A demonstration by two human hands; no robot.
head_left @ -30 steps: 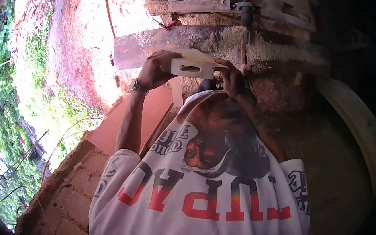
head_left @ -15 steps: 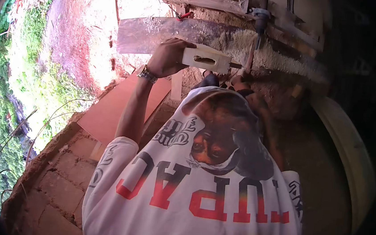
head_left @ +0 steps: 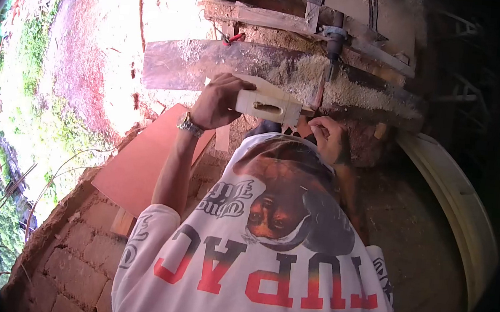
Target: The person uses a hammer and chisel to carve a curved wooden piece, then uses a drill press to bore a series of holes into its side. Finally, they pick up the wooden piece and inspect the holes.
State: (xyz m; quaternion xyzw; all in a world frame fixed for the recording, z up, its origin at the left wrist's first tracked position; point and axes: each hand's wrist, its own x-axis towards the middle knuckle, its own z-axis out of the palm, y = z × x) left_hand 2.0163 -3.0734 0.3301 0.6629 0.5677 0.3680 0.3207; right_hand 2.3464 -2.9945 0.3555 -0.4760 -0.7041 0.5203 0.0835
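Note:
My left hand (head_left: 219, 100), with a watch on its wrist, grips the left end of a pale wooden block (head_left: 284, 109). An oblong slot is cut through the face turned toward me, and a narrower piece juts from the right end. Close to that end is my right hand (head_left: 330, 138), its fingers curled and pinched together; whether they hold anything cannot be made out. Just beyond the block lies a wide board (head_left: 175, 63) strewn with sawdust (head_left: 365, 98). A dark chuck-like cylinder (head_left: 335, 44) with a thin rod points toward the block.
A wooden frame (head_left: 274, 19) stands beyond the board, with a red-handled item (head_left: 235, 38) near it. On the left, a reddish flat panel (head_left: 140, 158) leans by a brick wall (head_left: 84, 254). A curved pale beam (head_left: 449, 191) runs down the right side.
The block and my left hand sit lower in view, as the whole view has shifted. My right hand has come up into sight beside the block's right end.

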